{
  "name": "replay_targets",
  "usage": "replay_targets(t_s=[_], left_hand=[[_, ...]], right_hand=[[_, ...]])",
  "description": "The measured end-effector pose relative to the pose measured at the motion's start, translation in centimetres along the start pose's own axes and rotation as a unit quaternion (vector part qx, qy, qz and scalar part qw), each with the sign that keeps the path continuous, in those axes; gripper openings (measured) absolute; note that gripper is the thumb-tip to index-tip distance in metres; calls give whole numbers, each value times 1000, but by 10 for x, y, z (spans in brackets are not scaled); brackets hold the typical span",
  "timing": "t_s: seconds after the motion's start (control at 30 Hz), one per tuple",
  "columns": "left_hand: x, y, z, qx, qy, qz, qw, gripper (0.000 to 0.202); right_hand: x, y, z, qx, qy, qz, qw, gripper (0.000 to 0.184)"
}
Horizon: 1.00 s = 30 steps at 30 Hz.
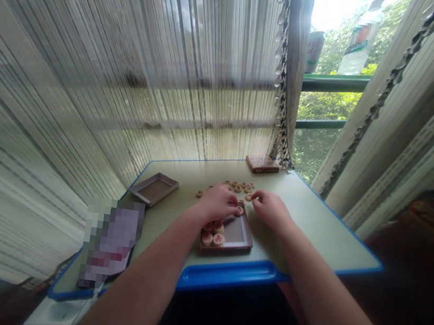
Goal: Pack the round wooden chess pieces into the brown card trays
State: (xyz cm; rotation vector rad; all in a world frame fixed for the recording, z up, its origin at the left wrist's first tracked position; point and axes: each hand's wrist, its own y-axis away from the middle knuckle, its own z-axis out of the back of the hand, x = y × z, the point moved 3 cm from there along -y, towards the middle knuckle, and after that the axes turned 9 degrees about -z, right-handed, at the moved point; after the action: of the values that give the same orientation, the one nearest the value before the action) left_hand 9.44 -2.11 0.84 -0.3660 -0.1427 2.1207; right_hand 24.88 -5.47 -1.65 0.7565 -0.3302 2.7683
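My left hand reaches over the far part of a shallow brown box, its fingers curled at a Chinese chess piece in the far right corner. Several round wooden pieces with red characters sit along the box's left side; my hand hides part of that row. To the right, my right hand is bent inward, with thumb and fingertips pinched at another pale piece just beyond the box. More loose pieces lie on the table behind both hands.
A second shallow box part rests at the table's left. Near the back edge is a closed brown box. A blurred-out flat object lies at front left. The pale table has a blue rim; string curtains hang behind it.
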Motion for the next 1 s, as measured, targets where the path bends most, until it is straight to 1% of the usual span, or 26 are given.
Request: replay_targets(t_s=[0.3,0.47,0.67,0.8,1.0], left_hand=[[-3,-3,-1,11,-5,-5,1000,25],[-3,-4,-1,15,-4,-1,1000,26],[-3,-6,1,26,12,-8,1000,27],[-3,-6,1,21,13,-3,1000,27],[-4,-5,1,14,4,-22,1000,25]], right_hand=[[-2,-2,-2,3,-2,-5,1000,27],[-4,-4,-2,2,9,-21,1000,24],[-6,-6,-2,-4,18,-29,999,31],[-7,-7,-3,-7,15,-29,999,31],[-9,-7,-4,-12,16,-30,999,28]])
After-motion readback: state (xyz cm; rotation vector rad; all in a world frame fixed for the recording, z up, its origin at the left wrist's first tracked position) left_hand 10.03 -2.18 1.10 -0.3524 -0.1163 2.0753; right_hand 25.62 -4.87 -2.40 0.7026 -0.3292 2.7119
